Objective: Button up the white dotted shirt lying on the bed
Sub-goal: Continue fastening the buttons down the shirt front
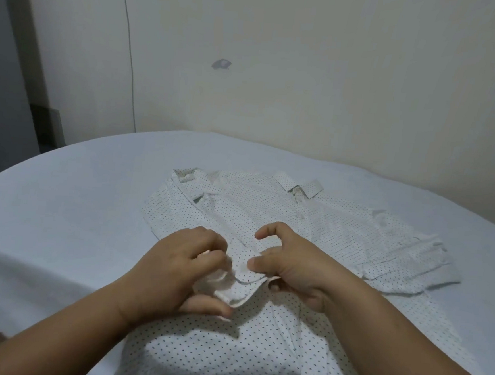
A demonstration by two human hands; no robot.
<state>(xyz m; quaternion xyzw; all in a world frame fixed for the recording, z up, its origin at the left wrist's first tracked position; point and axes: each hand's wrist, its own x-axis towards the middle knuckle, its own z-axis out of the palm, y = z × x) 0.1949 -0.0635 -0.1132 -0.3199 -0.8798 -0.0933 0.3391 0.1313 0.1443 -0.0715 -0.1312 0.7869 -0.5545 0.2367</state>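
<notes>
White dotted thin cotton shirt [267,218] lies flat on pale blue bed sheet [61,202]; left hand [174,273] and right hand [290,267] both pinch its limp, light placket mid-front; best held close beside each buttonhole.

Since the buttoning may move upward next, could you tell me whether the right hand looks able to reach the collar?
Probably yes: the right hand pinches the shirt mid-front, and nothing lies between it and the collar.

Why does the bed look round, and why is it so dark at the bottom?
Head view: the wide lens bends the bed edge into a curve; the light is dim, and a shadow falls on the shirt near the camera; the left hand fingers look slightly blurred; the right hand is sharper.
</notes>
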